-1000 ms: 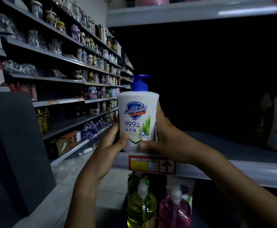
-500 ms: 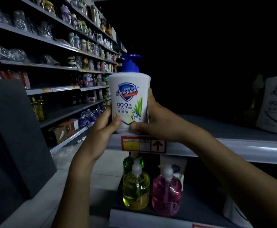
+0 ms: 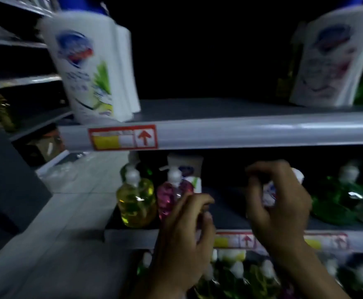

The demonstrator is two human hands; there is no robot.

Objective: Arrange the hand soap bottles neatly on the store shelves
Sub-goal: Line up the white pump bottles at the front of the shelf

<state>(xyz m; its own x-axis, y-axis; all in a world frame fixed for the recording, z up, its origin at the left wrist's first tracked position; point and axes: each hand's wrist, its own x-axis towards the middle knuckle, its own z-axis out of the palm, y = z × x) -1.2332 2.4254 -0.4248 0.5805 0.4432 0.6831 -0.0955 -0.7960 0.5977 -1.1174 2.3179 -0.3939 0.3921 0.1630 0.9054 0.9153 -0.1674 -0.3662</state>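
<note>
A white Safeguard soap bottle [image 3: 90, 67] with a blue pump stands alone at the left end of the upper shelf [image 3: 241, 132]. Both hands are down at the middle shelf [image 3: 133, 235]. My right hand [image 3: 284, 212] wraps a small bottle [image 3: 269, 193] with a white pump and a pale label; blur hides its colour. My left hand [image 3: 185, 240] hovers with curled fingers just right of a pink bottle [image 3: 168, 197], holding nothing. A yellow bottle [image 3: 136, 201] stands left of the pink one.
A second white Safeguard pack [image 3: 331, 59] sits on the upper shelf at the right. Green bottles [image 3: 335, 197] fill the middle shelf's right side. Several pump bottles [image 3: 236, 272] crowd the shelf below. The aisle floor [image 3: 79, 201] and other shelving [image 3: 19, 80] lie to the left.
Both hands let go of the white Safeguard bottle, which now stands on the upper shelf. The hands dropped to the middle shelf, and the view tilted down.
</note>
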